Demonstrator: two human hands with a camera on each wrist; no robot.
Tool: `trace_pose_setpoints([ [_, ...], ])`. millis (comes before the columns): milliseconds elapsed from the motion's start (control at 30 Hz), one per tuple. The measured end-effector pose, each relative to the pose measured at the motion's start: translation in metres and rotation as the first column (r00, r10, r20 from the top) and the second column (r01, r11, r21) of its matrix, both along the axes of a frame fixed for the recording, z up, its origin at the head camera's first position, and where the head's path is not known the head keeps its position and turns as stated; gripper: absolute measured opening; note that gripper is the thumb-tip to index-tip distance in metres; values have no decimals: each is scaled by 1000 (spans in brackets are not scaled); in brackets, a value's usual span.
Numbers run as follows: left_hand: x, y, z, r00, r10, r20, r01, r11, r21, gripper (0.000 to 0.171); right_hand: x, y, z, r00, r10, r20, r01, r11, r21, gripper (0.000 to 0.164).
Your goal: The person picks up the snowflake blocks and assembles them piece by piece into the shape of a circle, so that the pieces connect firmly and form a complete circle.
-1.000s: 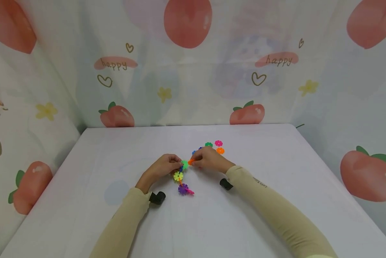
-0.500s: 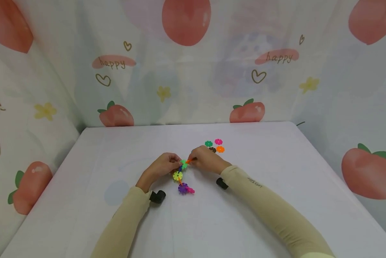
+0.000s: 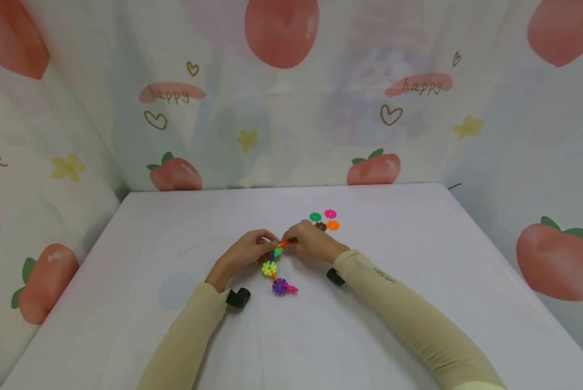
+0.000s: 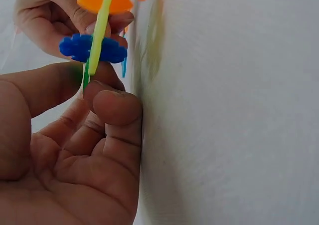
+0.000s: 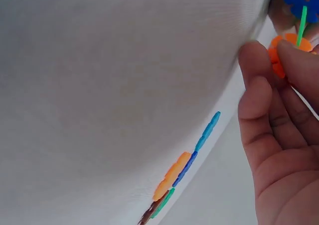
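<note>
A chain of slotted snowflake discs hangs between the hands over the white table. In the head view it shows a pink disc (image 3: 292, 289), a purple disc (image 3: 280, 287), a yellow disc (image 3: 269, 268), a blue disc (image 4: 75, 48) and a green disc (image 3: 278, 252). My left hand (image 3: 246, 250) pinches the green disc between thumb and fingers, covering much of it. My right hand (image 3: 313, 242) pinches an orange disc (image 5: 277, 60), whose edge meets the green one. How deep the slots engage, I cannot tell.
Beyond the right hand lie loose discs: green (image 3: 315, 216), pink (image 3: 330, 214), orange (image 3: 333, 225) and brown (image 3: 320, 226). The right wrist view adds a light blue disc (image 5: 208, 130) and a dark blue disc (image 5: 185, 169). A patterned curtain (image 3: 291, 119) stands behind the table.
My right hand has moved slightly left, bringing the orange disc against the green one. The chain's lower end has swung a little to the right. The left hand has barely shifted.
</note>
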State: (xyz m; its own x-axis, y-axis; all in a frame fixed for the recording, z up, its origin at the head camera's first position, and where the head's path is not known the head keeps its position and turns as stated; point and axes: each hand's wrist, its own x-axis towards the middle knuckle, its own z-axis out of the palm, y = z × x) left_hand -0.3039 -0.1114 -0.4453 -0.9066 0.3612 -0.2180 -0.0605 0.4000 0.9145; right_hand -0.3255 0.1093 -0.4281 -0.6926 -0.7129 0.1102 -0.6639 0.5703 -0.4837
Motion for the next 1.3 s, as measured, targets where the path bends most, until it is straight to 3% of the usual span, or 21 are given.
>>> trace_pose_setpoints([
  [133,1,-2,-1,1000,-5,-5,5,1000,-4,16,-4,4,5,993,-45,106,46,999,-13,17],
  [267,3,-5,0,1000,1,3,-1,1000,-29,14,-14,12,13,976,-136,173,145,988,-44,21],
  [500,5,-9,0,1000,5,26,-3,999,-45,15,-39,23,18,964,-216,157,223,974,-31,25],
  [700,7,-10,1,998,28,51,-28,999,-19,14,-57,30,14,927,-310,212,310,950,33,30],
  [867,8,-11,0,997,42,66,-42,999,11,13,-66,28,7,913,-326,244,313,945,92,31],
  [1033,8,-12,-2,997,44,70,-45,999,17,13,-68,24,1,918,-337,208,308,938,160,24],
  [1300,7,-13,-2,996,43,81,-46,998,32,19,-66,18,-1,924,-336,184,308,937,165,14],
])
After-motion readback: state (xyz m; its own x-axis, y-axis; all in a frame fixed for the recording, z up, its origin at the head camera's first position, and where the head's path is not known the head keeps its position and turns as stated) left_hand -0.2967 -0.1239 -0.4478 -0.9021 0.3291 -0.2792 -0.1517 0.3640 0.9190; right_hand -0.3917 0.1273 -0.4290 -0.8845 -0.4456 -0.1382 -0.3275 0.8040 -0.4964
